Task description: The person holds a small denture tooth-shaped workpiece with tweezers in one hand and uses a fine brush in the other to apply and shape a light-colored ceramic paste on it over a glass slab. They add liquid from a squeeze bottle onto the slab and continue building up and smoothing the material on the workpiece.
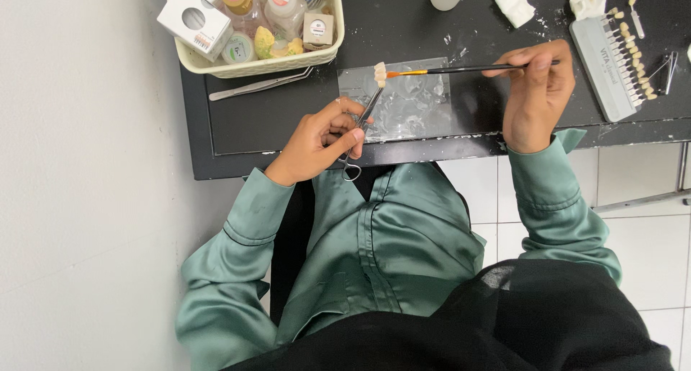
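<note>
- We are gripping scissor-handled forceps (362, 130) in our left hand (317, 142), fingers curled shut around the handles, at the near edge of the glass slab (403, 105).
- The forceps tips are clamping a small whitish tooth-shaped piece (380, 74), which is hovering just over the slab's far left corner.
- We are pinching a thin black-handled brush (461, 70) in our right hand (536, 94), fingers closed on the handle; its orange-banded tip is touching the piece.
- Judgement: the brushwork on the piece is under way. The slab is already carrying wet smears, so mixing looks done; how much layering is left we cannot tell.
- Room: the slab is sitting close to the front edge of the black table (288, 119), leaving the left wrist little rest.
- Left of the slab, a loose pair of tweezers (259, 85) is lying beside the cream basket (266, 65) of bottles, limiting leftward sweep.
- Right of the slab, beyond the right hand, a shade guide (615, 65) is lying; bare table is showing between them.
- Beyond the slab, tissue wads (515, 4) are resting near the far edge.
</note>
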Motion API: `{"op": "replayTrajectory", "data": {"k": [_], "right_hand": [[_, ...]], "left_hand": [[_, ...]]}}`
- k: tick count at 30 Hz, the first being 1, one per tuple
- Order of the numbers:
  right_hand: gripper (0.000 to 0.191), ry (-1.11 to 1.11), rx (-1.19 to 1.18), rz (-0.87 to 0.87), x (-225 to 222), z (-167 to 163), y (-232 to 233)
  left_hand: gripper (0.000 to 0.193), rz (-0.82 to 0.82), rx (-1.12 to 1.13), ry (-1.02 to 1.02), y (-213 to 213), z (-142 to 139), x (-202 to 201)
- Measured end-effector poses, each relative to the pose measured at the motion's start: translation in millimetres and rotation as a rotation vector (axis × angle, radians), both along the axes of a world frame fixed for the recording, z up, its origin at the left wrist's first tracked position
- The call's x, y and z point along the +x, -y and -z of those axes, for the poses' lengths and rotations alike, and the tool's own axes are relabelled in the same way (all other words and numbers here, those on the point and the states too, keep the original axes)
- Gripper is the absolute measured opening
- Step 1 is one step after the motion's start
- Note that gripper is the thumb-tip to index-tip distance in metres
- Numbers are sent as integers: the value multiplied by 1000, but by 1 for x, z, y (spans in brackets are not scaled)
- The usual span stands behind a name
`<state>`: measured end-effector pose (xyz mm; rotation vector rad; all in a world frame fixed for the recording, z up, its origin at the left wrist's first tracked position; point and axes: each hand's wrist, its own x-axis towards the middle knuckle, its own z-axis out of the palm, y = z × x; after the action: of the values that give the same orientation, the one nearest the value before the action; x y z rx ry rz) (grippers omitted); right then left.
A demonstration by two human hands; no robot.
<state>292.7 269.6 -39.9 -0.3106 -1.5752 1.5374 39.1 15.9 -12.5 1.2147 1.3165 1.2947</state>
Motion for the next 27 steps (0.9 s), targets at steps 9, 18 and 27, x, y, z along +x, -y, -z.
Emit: {"op": "replayTrajectory", "data": {"k": [9,18,27], "right_hand": [[34,40,16,-12,-2,-2,1],[34,20,-32,6,0,0,-2],[35,37,-32,12,1,2,-2]], "left_hand": [[21,0,5,-11,0,1,-1],[20,7,11,-4,0,1,-1],[20,10,24,-15,0,2,-1]]}}
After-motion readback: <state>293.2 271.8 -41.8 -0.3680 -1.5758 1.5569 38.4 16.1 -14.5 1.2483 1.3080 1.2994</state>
